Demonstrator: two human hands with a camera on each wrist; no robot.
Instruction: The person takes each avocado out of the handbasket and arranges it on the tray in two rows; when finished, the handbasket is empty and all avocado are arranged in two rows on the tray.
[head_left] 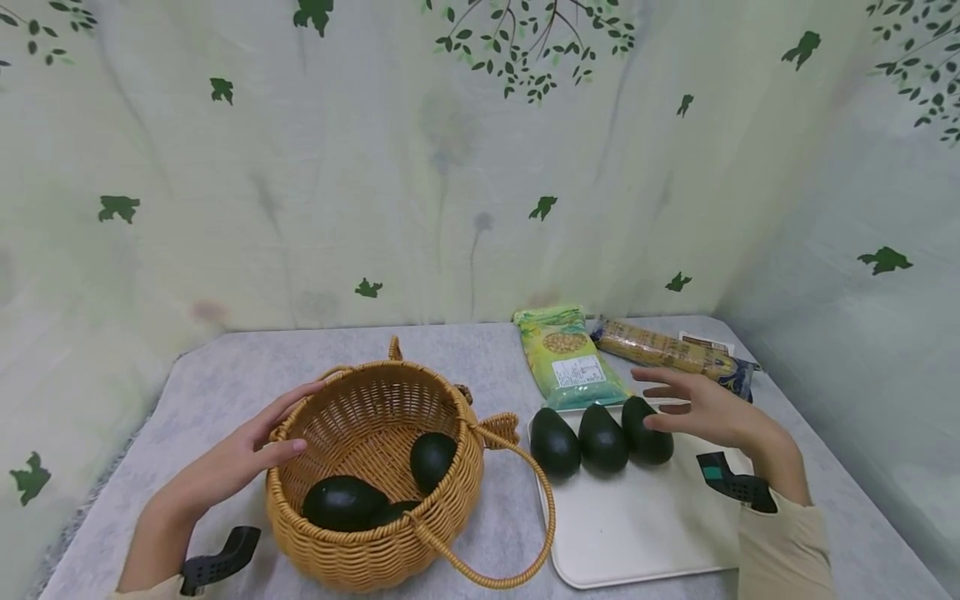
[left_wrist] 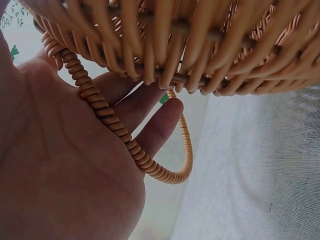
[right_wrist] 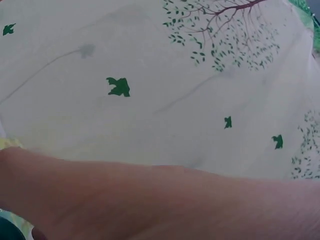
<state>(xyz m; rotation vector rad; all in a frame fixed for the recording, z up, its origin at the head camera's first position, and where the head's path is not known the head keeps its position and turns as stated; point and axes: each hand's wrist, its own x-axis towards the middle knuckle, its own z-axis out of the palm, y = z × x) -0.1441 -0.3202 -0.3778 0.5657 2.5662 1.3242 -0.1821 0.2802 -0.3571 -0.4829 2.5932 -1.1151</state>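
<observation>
A round, honey-coloured woven wicker basket [head_left: 371, 483] is steadied on the grey cloth-covered table [head_left: 225, 375] by the left hand [head_left: 232, 462], whose straight fingers are laid flat against the near-left rim, apparently so the basket does not slide; in the left wrist view one coiled wicker handle loop [left_wrist: 125, 142] is seen lying across the palm, pressed rather than clasped. Dark green avocados [head_left: 341, 502] lie at the bottom of the basket. Three more dark green avocados [head_left: 602, 438] are lined up side by side along the far edge of a white rectangular plastic tray [head_left: 637, 525], just right of the basket. The right hand [head_left: 712, 412] is held above the rightmost one, fingers spread and relaxed, nothing gripped. A green packet of beans [head_left: 570, 358] and a long yellow wrapped packet [head_left: 667, 350] are left behind the tray.
</observation>
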